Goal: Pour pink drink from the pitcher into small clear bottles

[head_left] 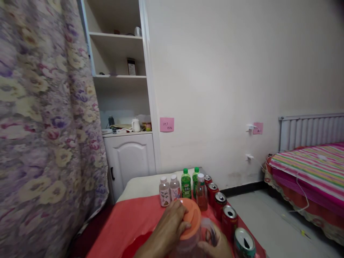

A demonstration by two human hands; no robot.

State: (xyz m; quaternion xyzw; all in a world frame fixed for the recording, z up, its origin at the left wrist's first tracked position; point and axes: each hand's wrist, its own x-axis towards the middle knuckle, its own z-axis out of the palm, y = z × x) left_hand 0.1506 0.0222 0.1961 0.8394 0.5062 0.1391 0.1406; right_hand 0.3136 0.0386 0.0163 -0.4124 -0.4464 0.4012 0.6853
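Note:
A clear plastic pitcher [186, 247] with an orange lid [194, 212] stands at the near part of the table. My left hand [170, 225] is closed over the lid's left side, fingers bent on its top and thumb at the near edge. Around the pitcher's clear handle [209, 225], on the right, my right hand [219, 245] is wrapped. The pitcher's lower part runs out of the picture. Just behind are two white-capped patterned bottles [165, 193], two green drink bottles [185, 186] and a white-capped bottle of amber liquid [201, 195].
Several opened drink cans [229, 218] line the table's right edge. A red plastic thing [137, 246] lies left of my left forearm on the red tablecloth [120, 218]. A flowered curtain [48, 125] hangs at left, beside a white cupboard [134, 157]. A bed [309, 168] stands at right.

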